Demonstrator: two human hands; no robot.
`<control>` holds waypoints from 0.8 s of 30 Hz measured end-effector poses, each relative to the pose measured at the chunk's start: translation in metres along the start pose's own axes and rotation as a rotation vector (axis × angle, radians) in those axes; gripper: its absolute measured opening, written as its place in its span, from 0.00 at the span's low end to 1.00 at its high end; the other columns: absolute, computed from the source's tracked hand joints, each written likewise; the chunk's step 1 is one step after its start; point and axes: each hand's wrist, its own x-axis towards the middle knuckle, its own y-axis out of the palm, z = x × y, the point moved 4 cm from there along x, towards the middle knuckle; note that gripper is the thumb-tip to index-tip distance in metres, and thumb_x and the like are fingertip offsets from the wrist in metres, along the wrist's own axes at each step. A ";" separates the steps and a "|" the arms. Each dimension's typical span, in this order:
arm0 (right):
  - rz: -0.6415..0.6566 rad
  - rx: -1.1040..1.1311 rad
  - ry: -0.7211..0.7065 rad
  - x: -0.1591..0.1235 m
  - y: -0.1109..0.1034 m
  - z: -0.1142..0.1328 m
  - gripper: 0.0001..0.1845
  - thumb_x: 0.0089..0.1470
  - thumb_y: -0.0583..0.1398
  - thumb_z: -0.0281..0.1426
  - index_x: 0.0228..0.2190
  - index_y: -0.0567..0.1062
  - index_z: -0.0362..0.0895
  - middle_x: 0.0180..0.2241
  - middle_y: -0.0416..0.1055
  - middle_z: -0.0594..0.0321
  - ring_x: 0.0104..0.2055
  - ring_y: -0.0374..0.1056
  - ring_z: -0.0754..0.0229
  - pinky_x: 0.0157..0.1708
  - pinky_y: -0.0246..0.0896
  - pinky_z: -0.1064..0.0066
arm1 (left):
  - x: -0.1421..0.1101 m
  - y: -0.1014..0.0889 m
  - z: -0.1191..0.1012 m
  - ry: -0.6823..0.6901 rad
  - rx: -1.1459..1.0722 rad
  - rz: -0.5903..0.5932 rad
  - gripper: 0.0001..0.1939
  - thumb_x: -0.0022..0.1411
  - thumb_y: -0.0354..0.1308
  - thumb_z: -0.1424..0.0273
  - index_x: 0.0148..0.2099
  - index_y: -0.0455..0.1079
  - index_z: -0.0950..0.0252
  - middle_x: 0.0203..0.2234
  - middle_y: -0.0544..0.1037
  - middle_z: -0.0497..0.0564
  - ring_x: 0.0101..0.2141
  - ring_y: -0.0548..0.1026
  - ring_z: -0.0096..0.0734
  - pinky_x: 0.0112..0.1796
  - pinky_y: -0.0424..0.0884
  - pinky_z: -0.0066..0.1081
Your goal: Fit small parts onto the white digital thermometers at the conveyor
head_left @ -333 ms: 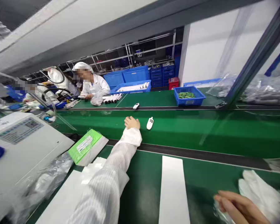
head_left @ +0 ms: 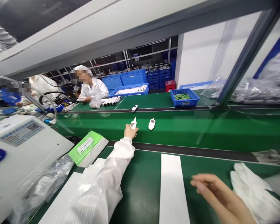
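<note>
Two hands, well apart. Left hand (head_left: 130,133) has thumb and fingers closed around the lower end of a device (head_left: 133,124), at the belt (head_left: 182,133); screen and tip show. Right hand (head_left: 224,195) is on the near side of the belt, above the table (head_left: 140,183), fingers bent, thumb apart from them, nothing visible in it. Glove (head_left: 252,186) just beside it.

Step in hand reads as handling the device at the belt; pick-up or set-down, can't tell. Next move, my judgement, calls for a light finger hold, clear of the second device (head_left: 151,124), which lies on the belt just beside.

Near side of belt: board (head_left: 172,189), green pack (head_left: 86,147), bag (head_left: 49,177), machine (head_left: 44,140). Far side: third device (head_left: 134,108), bin (head_left: 185,102) with green parts, tray (head_left: 128,91), co-worker (head_left: 96,88).

Hidden: device's lower end, under the fingers; whether it touches the belt; right palm. Cut off at frame edge: right wrist, board's near end, machine. Bag contents, tray contents and far shelves too small or blurred to make out.
</note>
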 end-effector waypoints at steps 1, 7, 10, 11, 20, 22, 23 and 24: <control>0.022 -0.044 -0.035 0.004 0.005 0.014 0.23 0.50 0.59 0.54 0.36 0.75 0.49 0.37 0.75 0.58 0.41 0.73 0.53 0.34 0.72 0.72 | -0.016 0.003 -0.007 0.049 -0.045 0.018 0.17 0.64 0.58 0.64 0.51 0.66 0.67 0.37 0.75 0.51 0.31 0.75 0.30 0.32 0.74 0.33; -0.109 0.059 -0.233 0.038 0.035 0.071 0.19 0.52 0.60 0.46 0.43 0.71 0.49 0.40 0.72 0.60 0.40 0.69 0.56 0.41 0.66 0.64 | -0.139 0.013 -0.043 0.359 -0.299 0.043 0.21 0.51 0.67 0.62 0.42 0.61 0.61 0.28 0.71 0.43 0.29 0.71 0.26 0.31 0.67 0.25; -0.177 0.187 -0.266 0.045 0.040 0.077 0.17 0.50 0.63 0.42 0.40 0.72 0.47 0.39 0.73 0.60 0.39 0.69 0.57 0.38 0.66 0.65 | -0.187 0.018 -0.050 0.424 -0.528 0.252 0.14 0.59 0.60 0.61 0.43 0.61 0.60 0.27 0.69 0.42 0.25 0.68 0.24 0.26 0.67 0.25; -0.186 0.212 -0.268 0.045 0.041 0.078 0.15 0.50 0.63 0.41 0.38 0.73 0.47 0.38 0.73 0.60 0.38 0.68 0.58 0.36 0.66 0.66 | -0.198 0.020 -0.051 0.420 -0.580 0.326 0.13 0.62 0.57 0.61 0.45 0.61 0.60 0.27 0.69 0.42 0.24 0.68 0.24 0.24 0.68 0.25; -0.305 0.256 -0.352 0.032 0.032 0.090 0.01 0.48 0.64 0.31 0.26 0.78 0.49 0.34 0.75 0.65 0.34 0.69 0.62 0.35 0.66 0.70 | -0.219 0.020 -0.054 0.322 -0.637 0.415 0.20 0.58 0.61 0.63 0.50 0.60 0.61 0.23 0.71 0.42 0.22 0.72 0.27 0.19 0.71 0.24; -0.308 0.280 -0.337 0.032 0.032 0.089 0.02 0.48 0.64 0.31 0.24 0.78 0.49 0.39 0.75 0.63 0.36 0.70 0.60 0.36 0.66 0.68 | -0.219 0.020 -0.054 0.314 -0.612 0.401 0.19 0.58 0.61 0.63 0.49 0.60 0.61 0.20 0.69 0.40 0.19 0.69 0.25 0.17 0.67 0.23; -0.300 0.280 -0.325 0.032 0.032 0.089 0.03 0.48 0.64 0.32 0.24 0.78 0.49 0.40 0.75 0.63 0.37 0.70 0.59 0.35 0.66 0.67 | -0.220 0.020 -0.054 0.314 -0.593 0.397 0.19 0.59 0.60 0.64 0.49 0.60 0.60 0.19 0.69 0.40 0.18 0.68 0.24 0.16 0.66 0.22; -0.290 0.269 -0.317 0.033 0.033 0.089 0.04 0.48 0.64 0.32 0.23 0.77 0.49 0.41 0.75 0.62 0.37 0.70 0.58 0.35 0.66 0.66 | -0.220 0.020 -0.054 0.316 -0.573 0.394 0.18 0.59 0.60 0.64 0.49 0.61 0.60 0.19 0.69 0.39 0.17 0.67 0.23 0.16 0.65 0.22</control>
